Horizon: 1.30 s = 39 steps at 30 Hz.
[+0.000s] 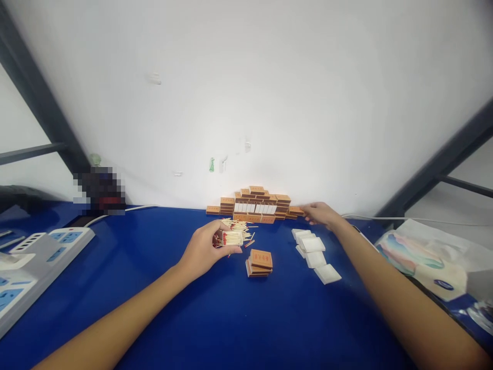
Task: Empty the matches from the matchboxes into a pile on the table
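Observation:
My left hand holds a white inner matchbox tray filled with matches, just in front of a loose heap of matches. My right hand reaches to the far right end of a stacked pile of orange matchboxes against the wall, its fingers touching an orange matchbox there. A small stack of orange matchbox sleeves lies between my hands. A row of empty white trays lies under my right forearm.
The table is blue. White power strips lie at the left edge with a cable running along the wall. A plastic-wrapped tissue pack sits at the right. Dark metal frame bars rise on both sides.

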{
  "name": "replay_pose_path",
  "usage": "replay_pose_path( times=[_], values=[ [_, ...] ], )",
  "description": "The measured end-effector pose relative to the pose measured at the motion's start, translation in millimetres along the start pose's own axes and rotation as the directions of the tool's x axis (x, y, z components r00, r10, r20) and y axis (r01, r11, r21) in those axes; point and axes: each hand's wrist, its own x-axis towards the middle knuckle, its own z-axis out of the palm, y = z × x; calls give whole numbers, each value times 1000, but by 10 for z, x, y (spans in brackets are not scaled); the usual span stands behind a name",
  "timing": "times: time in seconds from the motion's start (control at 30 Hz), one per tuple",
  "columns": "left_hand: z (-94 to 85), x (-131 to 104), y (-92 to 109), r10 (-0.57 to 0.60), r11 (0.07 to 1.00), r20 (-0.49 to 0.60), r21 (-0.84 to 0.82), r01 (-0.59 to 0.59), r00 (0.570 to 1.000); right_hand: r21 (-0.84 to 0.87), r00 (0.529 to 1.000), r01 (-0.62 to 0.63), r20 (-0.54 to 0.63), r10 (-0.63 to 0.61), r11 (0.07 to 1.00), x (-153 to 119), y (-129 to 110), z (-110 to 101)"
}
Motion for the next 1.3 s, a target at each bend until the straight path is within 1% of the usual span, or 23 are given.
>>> replay_pose_path(
  times=[0.13,0.2,0.27,0.33,0.37,0.4,0.43,0.47,0.5,0.53,0.57,0.6,0.63,0.67,0.7,0.73,0.77,0.8,0.97,1.1,1.2,1.27,1.3],
  values=[
    [-8,-13,28,-5,1000,26,7,5,1000,-28,1000,20,14,-20,999,27,44,179],
    [-15,-14,27,-11,1000,26,13,11,1000,-45,1000,29,2,-29,999,28,68,177],
    [-18,-6,15,-5,1000,12,26,5,1000,-74,999,30,-23,-32,997,5,59,104],
    [-15,9,-5,29,998,-18,49,-28,999,-204,991,52,-109,-75,978,-75,-20,-4],
    [-11,19,-16,54,997,-34,59,-52,998,-315,977,78,-165,-136,946,-147,-93,-48],
    [-6,29,-27,80,995,-47,66,-77,996,-427,958,118,-189,-216,897,-241,-188,-69],
    [0,39,-36,106,992,-57,70,-102,993,-489,946,186,-145,-290,852,-357,-302,-59],
    [6,46,-44,124,990,-60,70,-120,990,-471,938,277,-55,-341,838,-490,-427,-11],
    [11,50,-48,139,989,-60,66,-135,988,-397,922,375,70,-380,838,-633,-556,73],
    [14,52,-50,152,987,-59,60,-148,987,-285,893,447,205,-402,848,-776,-682,189],
    [14,50,-48,165,985,-54,53,-163,985,-163,845,483,343,-410,860,-910,-796,327],
    [13,47,-44,182,983,-48,46,-180,982,-65,780,502,465,-419,863,-1024,-895,474],
    [8,43,-38,199,980,-41,39,-197,979,12,711,510,556,-430,860,-1113,-975,618],
    [2,39,-32,215,976,-35,32,-213,976,72,640,511,633,-435,857,-1172,-1036,747],
    [-6,37,-27,226,974,-31,28,-225,974,118,583,501,686,-435,857,-1200,-1078,855],
    [-14,36,-25,230,973,-30,27,-229,973,152,537,487,724,-432,860,-1201,-1103,938],
    [-21,38,-28,226,974,-34,26,-225,974,175,506,471,749,-427,864,-1179,-1114,997],
    [-26,42,-36,218,976,-42,26,-217,975,185,488,454,766,-417,872,-1142,-1114,1034],
    [-25,72,-154,198,980,-53,28,-197,979,164,473,380,811,-344,910,-938,-1068,1094],
    [-24,88,-245,194,980,-37,57,-192,980,140,471,362,826,-310,922,-922,-1092,1139],
    [-35,93,-261,175,981,-38,86,-171,984,125,502,350,811,-299,928,-941,-1137,1159],
    [-38,93,-258,157,982,-55,115,-150,986,107,544,343,787,-291,933,-937,-1161,1159],
    [-38,91,-255,150,981,-68,131,-140,986,92,573,345,767,-287,934,-928,-1168,1157]
  ],
)
